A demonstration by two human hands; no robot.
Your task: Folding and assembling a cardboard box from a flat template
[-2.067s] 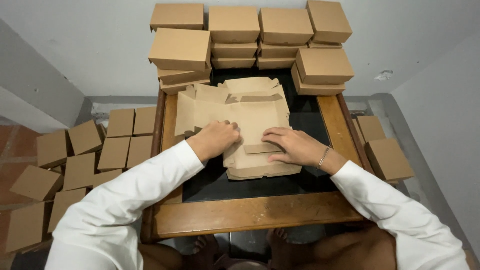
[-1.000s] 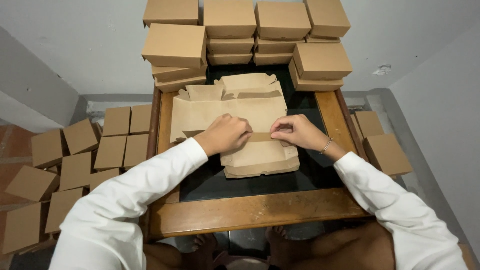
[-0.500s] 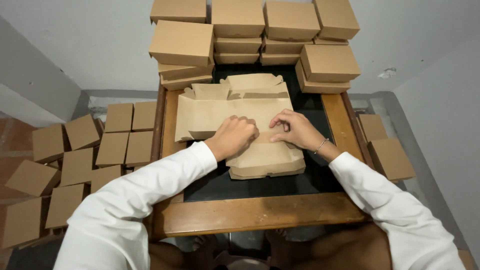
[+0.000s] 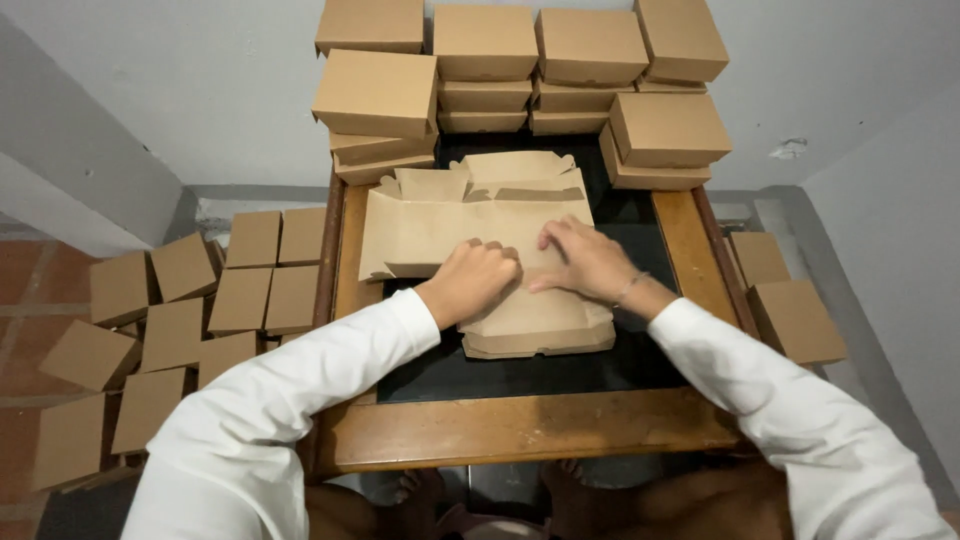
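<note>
- Head view: a flat, unfolded brown cardboard box blank [image 4: 470, 225] lies on the dark middle of a wooden worktop [image 4: 520, 430], its flaps spread out and a few standing up at the far edge.
- The blank sits on top of a short stack of more flat blanks [image 4: 540, 330], near the worktop's centre.
- The left hand [image 4: 475, 280] rests on the blank with its fingers curled under into a loose fist, knuckles up; whether it pinches the card cannot be told.
- The right hand [image 4: 585, 258] lies just beside it, palm down, fingers slightly spread and pressing the card flat.
- Both arms wear white sleeves.
- Finished closed boxes [image 4: 375, 92] are stacked along the far edge of the worktop; more closed boxes [image 4: 180, 320] cover the floor to the left.
</note>
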